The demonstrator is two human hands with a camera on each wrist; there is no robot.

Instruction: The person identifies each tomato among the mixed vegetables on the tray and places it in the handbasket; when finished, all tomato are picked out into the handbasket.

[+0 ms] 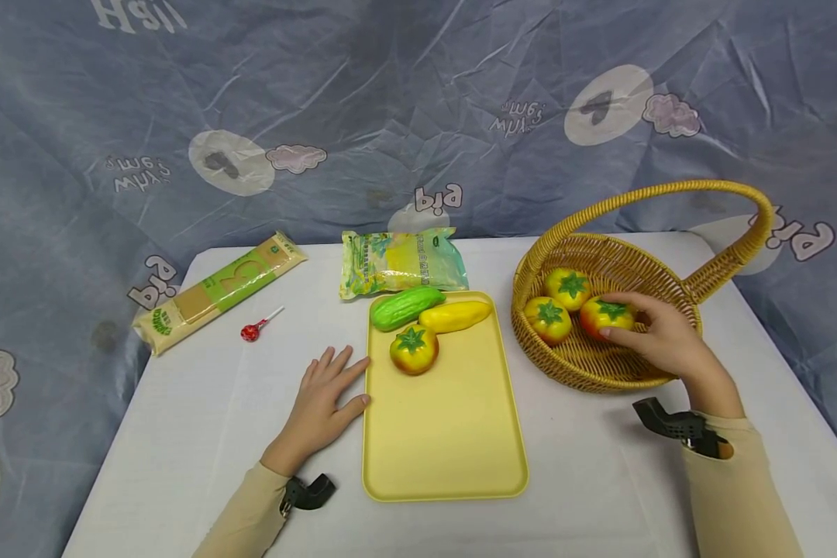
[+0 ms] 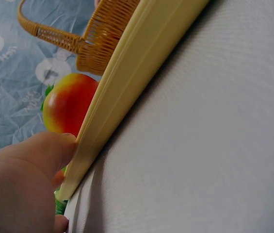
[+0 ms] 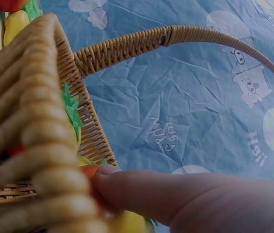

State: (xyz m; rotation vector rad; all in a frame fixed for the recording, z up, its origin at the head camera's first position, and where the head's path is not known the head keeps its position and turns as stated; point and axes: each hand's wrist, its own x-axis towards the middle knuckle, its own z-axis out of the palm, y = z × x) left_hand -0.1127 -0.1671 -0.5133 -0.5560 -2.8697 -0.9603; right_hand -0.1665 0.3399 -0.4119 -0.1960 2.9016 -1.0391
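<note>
In the head view my right hand point(image 1: 666, 335) reaches over the near right rim of a wicker basket point(image 1: 586, 380). Thumb and fingers grip a red-yellow toy tomato point(image 1: 596, 318) with a green star-shaped top; two more tomatoes point(image 1: 549, 319) lie beside it in the basket. The right wrist view has the thumb point(image 3: 141, 187) against the fruit, partly hidden by the rim. My left hand point(image 1: 321, 403) lies with fingers spread, thumb and index finger touching the left edge of a yellow tray point(image 1: 446, 434). On the tray sit another tomato point(image 1: 415, 349), a green cucumber-like vegetable point(image 1: 404, 308) and a yellow elongated one point(image 1: 455, 316).
Behind the tray lies a green-yellow packet point(image 1: 404, 263). A long beige-green noodle-like package point(image 1: 219, 294) and a red lollipop point(image 1: 251, 332) are on the white table at left. The basket's tall handle point(image 1: 669, 188) arches over its back right side.
</note>
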